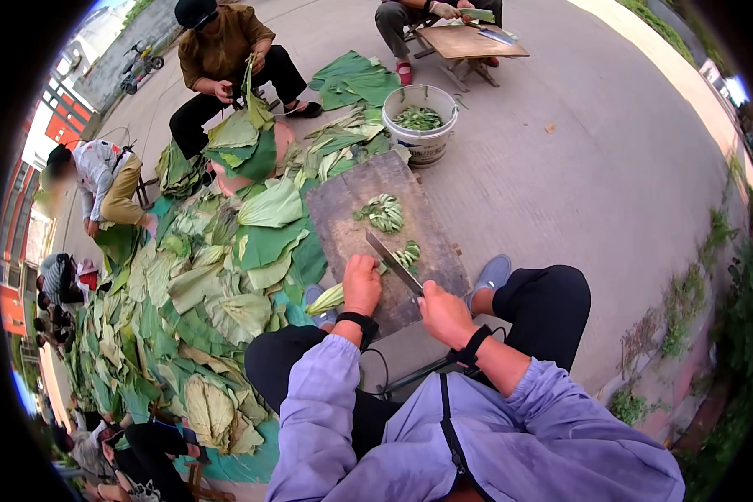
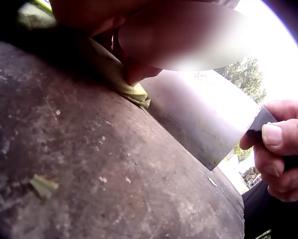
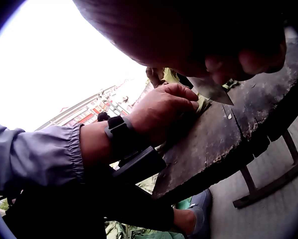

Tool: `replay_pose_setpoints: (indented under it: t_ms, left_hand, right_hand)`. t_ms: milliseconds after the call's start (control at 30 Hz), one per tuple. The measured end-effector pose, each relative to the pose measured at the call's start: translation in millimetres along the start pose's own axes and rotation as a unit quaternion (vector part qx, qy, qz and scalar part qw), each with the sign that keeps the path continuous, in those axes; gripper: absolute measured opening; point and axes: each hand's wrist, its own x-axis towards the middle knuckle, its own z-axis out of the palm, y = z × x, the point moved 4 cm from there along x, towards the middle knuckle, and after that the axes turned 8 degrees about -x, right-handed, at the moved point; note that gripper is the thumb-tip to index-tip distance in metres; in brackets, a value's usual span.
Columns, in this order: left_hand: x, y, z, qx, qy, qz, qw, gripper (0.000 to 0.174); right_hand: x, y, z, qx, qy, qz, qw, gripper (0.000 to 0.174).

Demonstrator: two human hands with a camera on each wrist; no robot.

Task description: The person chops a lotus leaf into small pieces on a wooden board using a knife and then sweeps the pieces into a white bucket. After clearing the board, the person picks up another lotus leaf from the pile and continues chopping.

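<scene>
Knife (image 1: 395, 263) gripped by its dark handle in the right hand (image 1: 445, 315), with fingers curled round and thumb laid along the side. Broad blade just beside the cut end of a leaf roll (image 1: 326, 299); hard to tell whether touching. Leaf roll held down on the wooden board (image 1: 335, 234) by the left hand (image 1: 361, 284), pinched between bent fingers and thumb close to the blade, with a pale tail sticking out past the left edge of the board.

Small heap of sliced leaf (image 1: 408, 253) just beyond the blade, and a larger heap (image 1: 383, 213) farther up the board. Loose green scrap (image 2: 43, 185) on the worn wood, near the roll. Black straps (image 1: 472, 345) round both wrists, below lilac sleeves (image 1: 320, 402).

White bucket (image 1: 422, 151) just past the far end of the board, partly filled with chopped greens (image 1: 418, 118). Wide spread of big leaves (image 1: 238, 318) along the left, some green, some yellowed, over a green sheet (image 1: 255, 462). Farther off, a seated person (image 1: 226, 52) in a brown top, beside a pinkish tub (image 1: 285, 144) heaped with leaves. Low table (image 1: 460, 42) at the top right, bearing another knife (image 1: 497, 35).
</scene>
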Motion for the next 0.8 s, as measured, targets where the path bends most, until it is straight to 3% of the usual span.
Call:
replay_pose_setpoints:
  t_ms: [100, 433, 800]
  left_hand:
    - [-0.1, 1.2, 1.7, 0.089, -0.021, -0.010, 0.996, 0.012]
    - [-2.4, 3.1, -1.3, 0.057, -0.002, -0.013, 0.998, 0.009]
    - [-5.0, -0.3, 0.1, 0.051, 0.013, -0.009, 0.999, 0.010]
  right_hand:
    - [-0.8, 3.6, 1.3, 0.000, 0.008, -0.020, 1.000, 0.023]
    - [-9.3, -3.9, -10.4, 0.012, 0.024, -0.052, 0.998, 0.023]
    - [5.3, -2.8, -1.9, -0.008, 0.009, -0.002, 1.000, 0.023]
